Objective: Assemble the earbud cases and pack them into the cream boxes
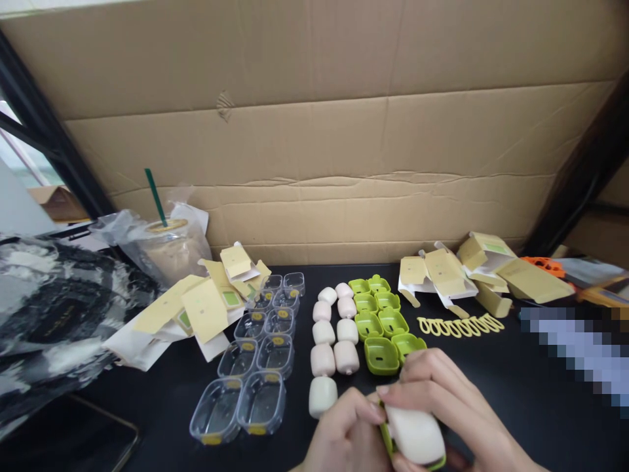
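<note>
Low in the middle, my left hand (344, 432) and my right hand (452, 406) are closed together around a green case (386, 438) with a smooth white rounded block (417, 436) seated in or against it. My left thumb presses at the case's edge; the right fingers curl over the top of the block. Just beyond my hands, several empty green silicone-looking cases (382, 356) stand in two columns. To their left, several white and pale pink rounded blocks (323, 396) form two more columns. The undersides of both hands are hidden.
Clear plastic tubs (216, 410) with yellow tabs line up at left. Opened cardboard boxes (204, 308) lie behind them, more boxes (445, 272) at back right. A row of yellow loops (459, 326) lies right. A bagged drink cup (167, 252) stands back left before a cardboard wall (314, 144).
</note>
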